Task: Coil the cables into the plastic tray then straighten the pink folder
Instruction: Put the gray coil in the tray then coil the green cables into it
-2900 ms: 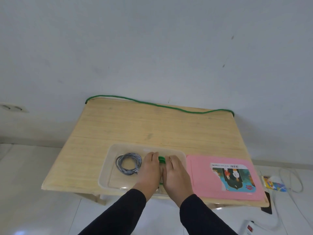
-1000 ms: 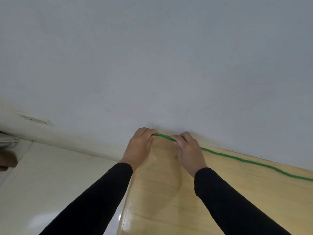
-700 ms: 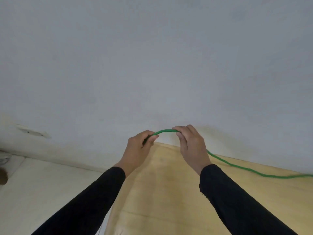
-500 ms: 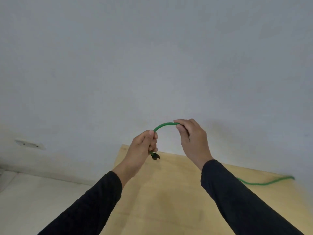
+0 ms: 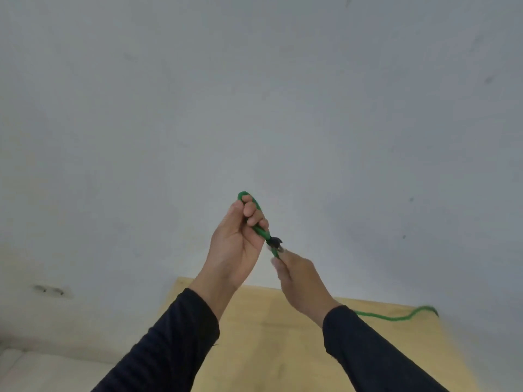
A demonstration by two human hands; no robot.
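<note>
The wooden table lay below both hands, smooth and pale. The green cable, round and braided-looking, trailed from behind the right hand rightward across the table's far edge. Its near end ran upward-left into the left hand, looped over the closed fingers. The right hand pinched the cable just below its dark connector. Tray and folder were out of view.
</note>
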